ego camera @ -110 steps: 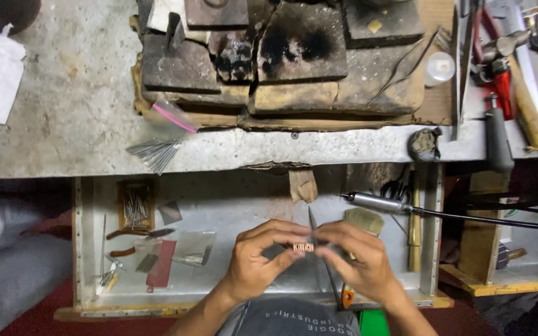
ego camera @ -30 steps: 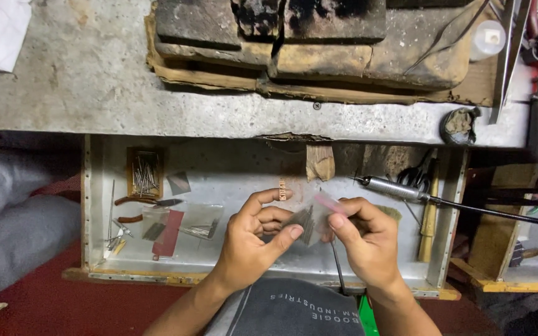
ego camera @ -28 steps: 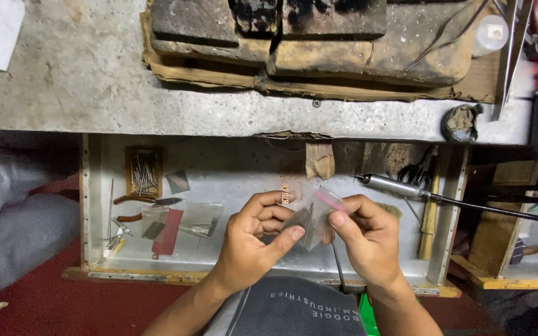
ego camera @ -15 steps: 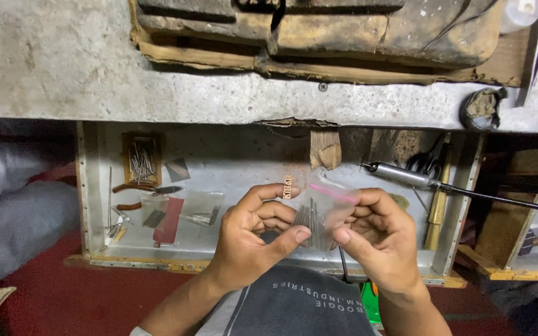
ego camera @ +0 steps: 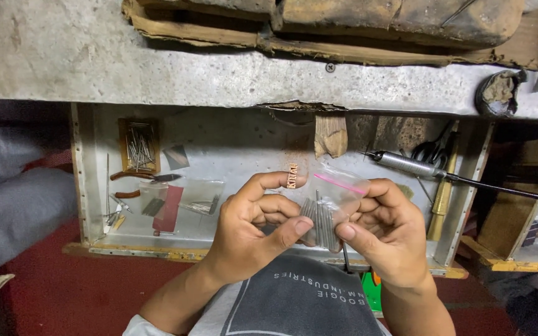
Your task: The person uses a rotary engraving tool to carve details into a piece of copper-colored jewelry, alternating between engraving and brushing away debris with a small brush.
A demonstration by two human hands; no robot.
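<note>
Pinching a small clear zip bag [ego camera: 330, 208] of thin metal rods between both thumbs, I keep it raised over the open drawer [ego camera: 82, 180]. My left hand [ego camera: 253, 227] also grips a tiny coppery piece [ego camera: 292, 176]; my right hand [ego camera: 388, 233] steadies the crinkled plastic.

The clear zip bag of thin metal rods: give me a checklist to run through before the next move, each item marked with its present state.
1. Both hands on the clear zip bag: ok, left hand and right hand pinch it.
2. Thin metal rods inside the bag: ok.
3. Pink zip strip sealed: cannot tell.
4. Small copper-coloured piece secured: ok, on the left fingertip.
5. Open drawer under the hands: ok.
</note>
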